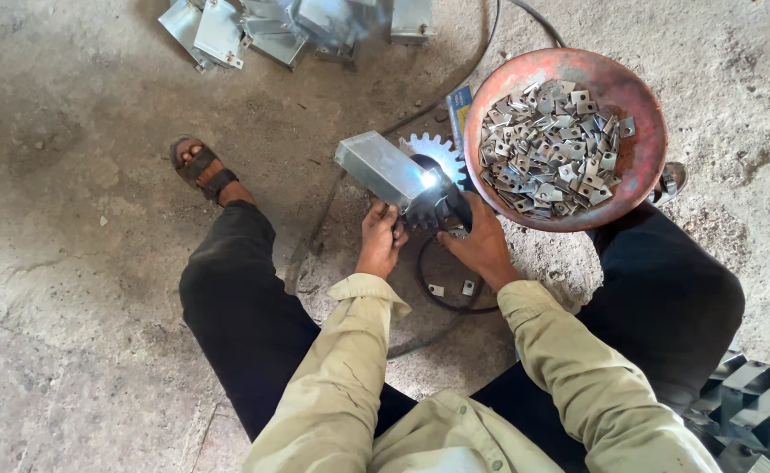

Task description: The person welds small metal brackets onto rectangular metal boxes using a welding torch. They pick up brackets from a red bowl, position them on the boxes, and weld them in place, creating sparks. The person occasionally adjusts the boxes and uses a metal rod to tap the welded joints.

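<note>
While a bright arc glares at its end, one rectangular steel box sits on the concrete floor, the left hand with fingers clamped on it. The right hand grips a dark torch. One round rusty bowl holds many small flat plates; two lie loose.

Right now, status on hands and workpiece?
Left hand steadies metal box piece. Right hand holds welding torch, arc lit. Bowl of small metal tabs close right.

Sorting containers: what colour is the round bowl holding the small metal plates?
Rusty reddish-orange round metal bowl, clearest in the head view.
</note>
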